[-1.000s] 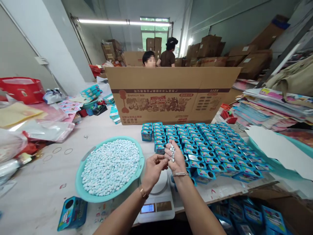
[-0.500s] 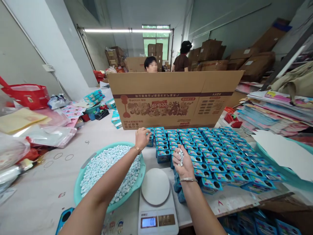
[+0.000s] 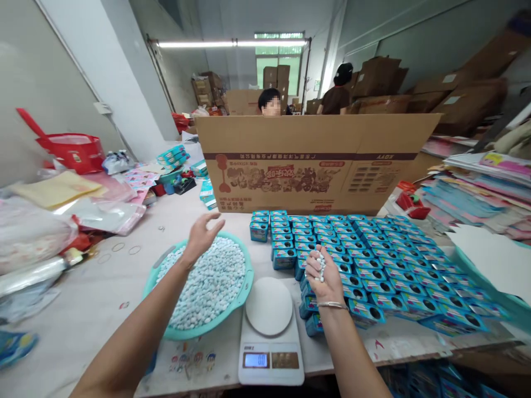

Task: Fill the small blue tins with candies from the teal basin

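My left hand [image 3: 204,239] hovers over the far left side of a teal basin [image 3: 248,281], its thumb and fingers apart and nothing in them. Small pale blue and white pellets [image 3: 207,282], like candies, fill the basin. My right hand [image 3: 331,279] is palm up with curled fingers, cupping a small heap of white pellets [image 3: 321,266] above the near left part of the box rows. Between the basin and that hand sits a white digital scale [image 3: 269,307]; its bare round plate reads 0.0. Small blue boxes [image 3: 284,257] with dark round openings stand in tight rows beneath and beyond my right hand.
A long cardboard carton [image 3: 315,132] stands behind the boxes, with two people beyond it. Plastic bags [image 3: 33,237] and a red bag [image 3: 74,152] lie left. Stacked printed sheets [image 3: 468,193] and white card [image 3: 489,265] are at right.
My left hand has left the small boxes at the front left of the carton and moved left over the basin, its fingers opening. My right hand still cups the pellets. The view has shifted slightly.
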`<state>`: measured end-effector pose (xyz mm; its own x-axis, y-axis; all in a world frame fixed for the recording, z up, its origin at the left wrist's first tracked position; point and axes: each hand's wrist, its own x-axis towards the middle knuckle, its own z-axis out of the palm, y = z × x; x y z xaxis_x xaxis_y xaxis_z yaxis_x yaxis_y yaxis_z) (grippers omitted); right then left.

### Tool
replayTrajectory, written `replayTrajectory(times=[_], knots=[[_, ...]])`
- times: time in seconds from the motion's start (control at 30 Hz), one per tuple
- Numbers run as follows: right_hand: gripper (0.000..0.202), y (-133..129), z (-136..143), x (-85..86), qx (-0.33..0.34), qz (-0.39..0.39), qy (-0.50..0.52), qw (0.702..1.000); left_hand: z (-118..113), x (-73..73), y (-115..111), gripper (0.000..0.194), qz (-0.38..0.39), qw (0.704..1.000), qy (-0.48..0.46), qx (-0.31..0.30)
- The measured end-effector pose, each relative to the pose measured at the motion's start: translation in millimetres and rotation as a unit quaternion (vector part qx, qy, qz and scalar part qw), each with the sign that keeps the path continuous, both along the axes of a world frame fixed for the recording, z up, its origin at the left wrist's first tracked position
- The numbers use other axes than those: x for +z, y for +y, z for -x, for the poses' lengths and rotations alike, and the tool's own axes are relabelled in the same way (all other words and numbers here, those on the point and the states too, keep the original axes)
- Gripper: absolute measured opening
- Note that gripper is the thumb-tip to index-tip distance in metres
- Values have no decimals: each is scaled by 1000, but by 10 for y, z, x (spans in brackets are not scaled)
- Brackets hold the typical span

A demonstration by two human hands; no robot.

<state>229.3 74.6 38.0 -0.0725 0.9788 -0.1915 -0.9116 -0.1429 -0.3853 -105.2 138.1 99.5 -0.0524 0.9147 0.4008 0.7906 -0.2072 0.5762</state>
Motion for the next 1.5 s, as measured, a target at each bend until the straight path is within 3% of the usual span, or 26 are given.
replayTrajectory(times=[0.07,0.17,0.27,0.33,0.4,0.5,0.67,0.77,0.9,0.97,1.1,1.23,1.33,1.43,1.5], knots=[[15,-34,22,5,4,18,5,1000,489,-45,-590,55,-40,996,12,75],[13,-70,74,-5,20,19,2,1000,962,-330,-1531,78,-50,975,65,209],[13,-78,176,-15,57,7,-8,998,1039,-753,-2197,94,-8,951,62,304],[12,-84,271,-4,83,8,-12,996,964,-1001,-2406,93,22,947,24,321],[12,-101,357,24,97,6,-17,995,880,-1146,-2486,81,42,943,-33,327],[12,-139,400,71,98,-3,-24,995,833,-1122,-2587,58,72,938,-99,325],[12,-185,254,75,79,-1,-27,996,814,-702,-2941,48,126,954,-134,239],[14,-190,191,28,67,-4,-27,997,538,-417,-2940,44,134,972,-164,104],[15,-217,185,-15,58,12,-8,998,-232,-199,-2492,31,99,981,-139,-96],[12,-250,175,-12,50,30,3,998,-630,-205,-2173,35,100,975,-89,-175],[10,-324,99,15,23,35,9,999,-1177,-384,-1591,42,85,966,67,-234],[12,-369,-7,29,9,26,-2,1000,-1317,-538,-1311,50,111,955,169,-215],[12,-392,-46,45,10,21,-12,1000,-1157,-444,-1423,78,54,978,117,-163],[10,-405,-16,81,10,25,-5,1000,-868,-209,-1744,88,-94,995,-20,-29],[10,-402,36,114,14,38,3,999,-676,-95,-1973,79,-198,968,-124,93]])
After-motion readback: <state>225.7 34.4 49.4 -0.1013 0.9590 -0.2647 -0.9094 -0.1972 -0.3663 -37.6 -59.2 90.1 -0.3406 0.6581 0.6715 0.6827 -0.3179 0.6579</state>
